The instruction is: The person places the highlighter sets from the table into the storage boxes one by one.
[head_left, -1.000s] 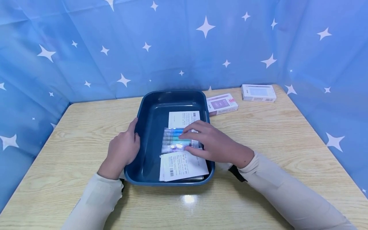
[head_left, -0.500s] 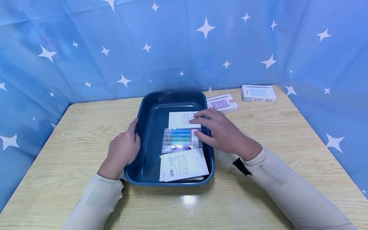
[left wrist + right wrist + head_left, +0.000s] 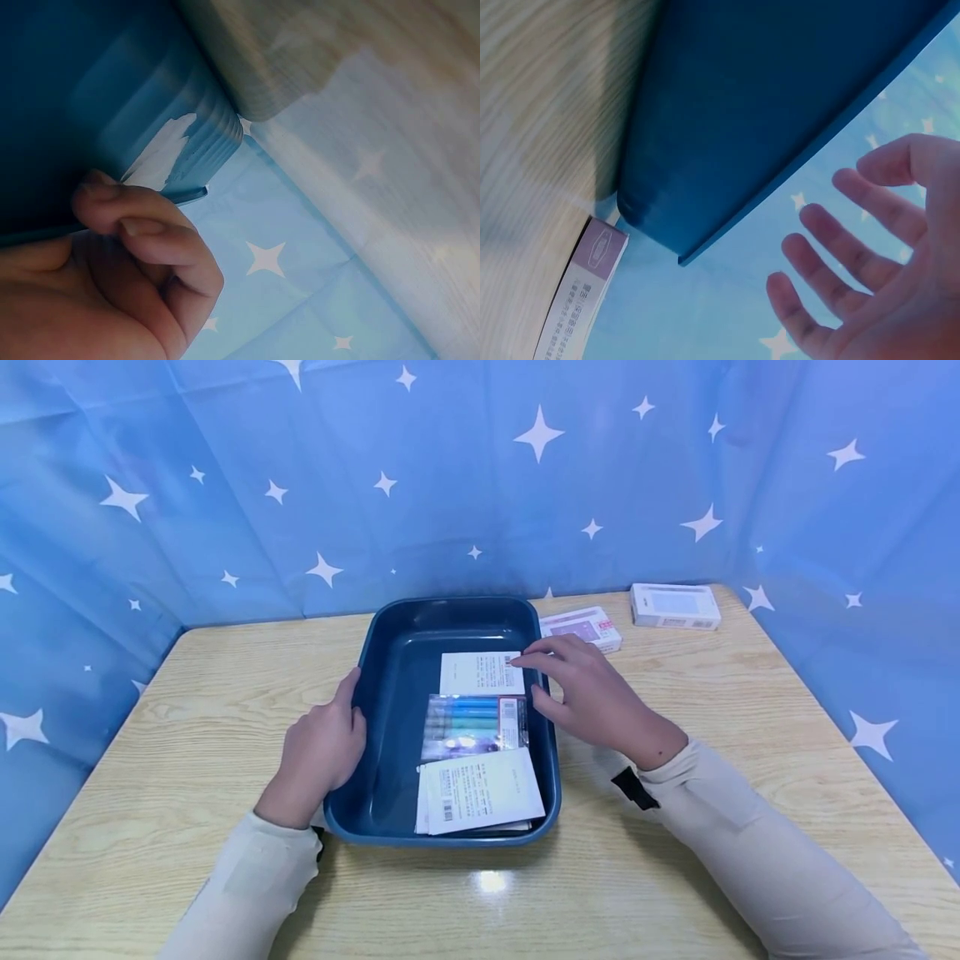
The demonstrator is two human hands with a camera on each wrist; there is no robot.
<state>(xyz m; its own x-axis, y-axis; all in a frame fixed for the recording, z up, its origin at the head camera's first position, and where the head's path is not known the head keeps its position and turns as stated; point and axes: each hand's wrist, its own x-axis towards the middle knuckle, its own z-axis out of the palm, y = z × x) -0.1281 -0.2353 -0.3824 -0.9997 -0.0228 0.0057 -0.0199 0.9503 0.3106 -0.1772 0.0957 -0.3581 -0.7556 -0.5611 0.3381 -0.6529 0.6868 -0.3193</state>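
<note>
A dark blue plastic tub [image 3: 390,727] sits mid-table in the head view. My left hand [image 3: 322,747] grips its left rim; in the left wrist view the curled fingers [image 3: 169,236] lie against the tub's outer wall. Over the right rim hovers my right hand [image 3: 588,693], holding nothing, its fingers loosely bent and spread. Inside, along the right side, lie a white printed packet [image 3: 476,672], a clear pack of blue, green and purple pens [image 3: 465,722] and a small stack of white printed packets [image 3: 483,793] at the near end.
A white and purple box [image 3: 600,631] lies beyond my right hand, close to the tub's right side. Farther right, another white box [image 3: 675,606] lies at the table's back edge. A blue curtain [image 3: 450,485] with white stars surrounds the wooden table [image 3: 225,693].
My right hand has drawn back from over the pen pack, moving right and away toward the tub's right rim. The pack stays in the tub. My left hand has not moved.
</note>
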